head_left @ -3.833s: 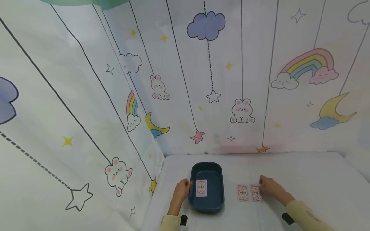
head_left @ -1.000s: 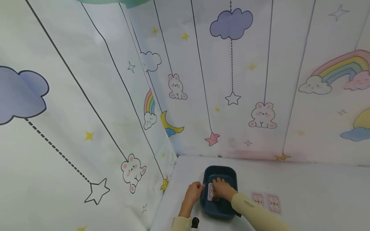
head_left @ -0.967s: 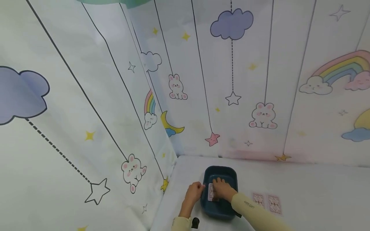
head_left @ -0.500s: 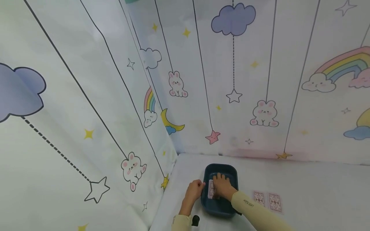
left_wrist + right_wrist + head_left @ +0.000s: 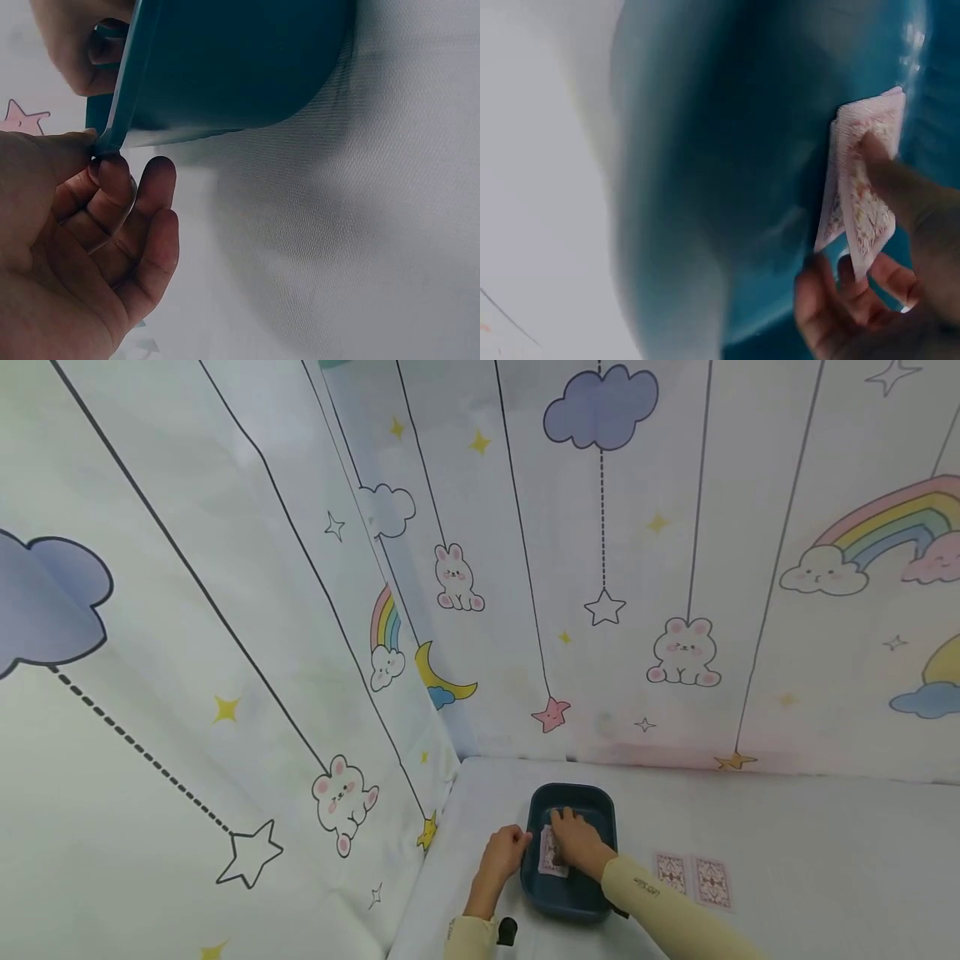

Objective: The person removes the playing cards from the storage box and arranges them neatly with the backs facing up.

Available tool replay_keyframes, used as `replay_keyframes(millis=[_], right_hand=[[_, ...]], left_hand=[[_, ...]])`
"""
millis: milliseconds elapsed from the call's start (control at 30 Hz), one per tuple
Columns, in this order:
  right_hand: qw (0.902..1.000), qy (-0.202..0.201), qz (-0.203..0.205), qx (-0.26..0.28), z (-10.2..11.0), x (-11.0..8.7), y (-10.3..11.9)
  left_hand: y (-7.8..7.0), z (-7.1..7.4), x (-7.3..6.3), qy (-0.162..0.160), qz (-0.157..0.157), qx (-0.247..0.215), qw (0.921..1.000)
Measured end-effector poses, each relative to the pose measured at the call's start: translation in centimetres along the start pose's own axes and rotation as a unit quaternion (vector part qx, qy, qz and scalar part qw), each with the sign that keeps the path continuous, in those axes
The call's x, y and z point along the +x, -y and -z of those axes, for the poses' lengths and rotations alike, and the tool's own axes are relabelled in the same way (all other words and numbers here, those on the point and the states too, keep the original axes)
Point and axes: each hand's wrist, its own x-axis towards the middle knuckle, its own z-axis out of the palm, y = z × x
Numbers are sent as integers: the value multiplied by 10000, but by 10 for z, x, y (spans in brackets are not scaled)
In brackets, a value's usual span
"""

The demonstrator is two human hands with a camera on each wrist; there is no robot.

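Observation:
A dark blue tray [image 5: 568, 906] stands on the white table. My left hand [image 5: 504, 853] pinches its left rim, thumb above and a fingertip below; the other fingers curl loosely in the left wrist view. Inside the tray, my right hand [image 5: 579, 843] holds a red-and-white patterned playing card [image 5: 877, 202], thumb on its face and fingers at its lower edge. Another playing card [image 5: 831, 221] lies partly under it, slightly offset. In the head view the hand covers part of the cards.
Two more playing cards, one [image 5: 671, 872] beside the other [image 5: 712, 883], lie face down on the table right of the tray. A printed cloth wall [image 5: 495, 735] rises behind the table, and another stands at the left.
Since the oldest frame, my right hand has moved left from the table cards into the tray, where a second card now shows. Lately it has shifted only slightly; my left hand stays on the rim.

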Motion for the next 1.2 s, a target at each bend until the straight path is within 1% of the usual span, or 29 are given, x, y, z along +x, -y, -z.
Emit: replay_keyframes(millis=[133, 200, 267, 400, 500, 600, 700, 767, 900, 933, 967, 1067, 1133, 1200], right_hand=[[9956, 92, -117, 926, 4, 0, -3], [9919, 54, -157, 1257, 5, 1, -6], [9872, 5, -220, 1577, 6, 3, -9], [9735, -69, -322, 2264, 13, 3, -13], [9665, -91, -364, 2538, 17, 1, -16], [9600, -130, -397, 2768, 23, -3, -18], [9481, -173, -516, 3132, 27, -8, -21], [9423, -195, -609, 3287, 30, -12, -23], [9385, -220, -653, 3383, 35, -20, -24], [9374, -231, -616, 3419, 37, -21, -25], [9359, -239, -592, 3465, 39, -23, -25], [9290, -261, -468, 3662, 44, -27, -26], [9258, -275, -373, 3752, 48, -29, -29], [9242, -274, -377, 3791, 51, -30, -32]], left_hand=[[-2, -2, -1, -10, -28, -9, 10000], [-3, -2, -1, -16, -56, -19, 10000], [-4, -2, 0, -4, -46, -41, 10000], [-6, -2, 0, 23, -107, -76, 9999], [-7, -1, 0, 46, -110, -45, 9999], [-7, -1, 1, 67, -26, -1, 10000], [-8, -2, 2, 49, 7, 2, 10000], [-8, -3, 1, 47, 46, -5, 10000], [-8, -2, -1, 11, 88, 15, 10000], [-7, -2, -1, 23, 119, 4, 9999], [-7, -1, -2, -1, 85, 7, 10000], [-7, 1, -4, 25, 136, -43, 9999], [-6, 2, -4, -4, 107, -42, 9999], [-5, 2, -3, 9, 133, -33, 9999]])
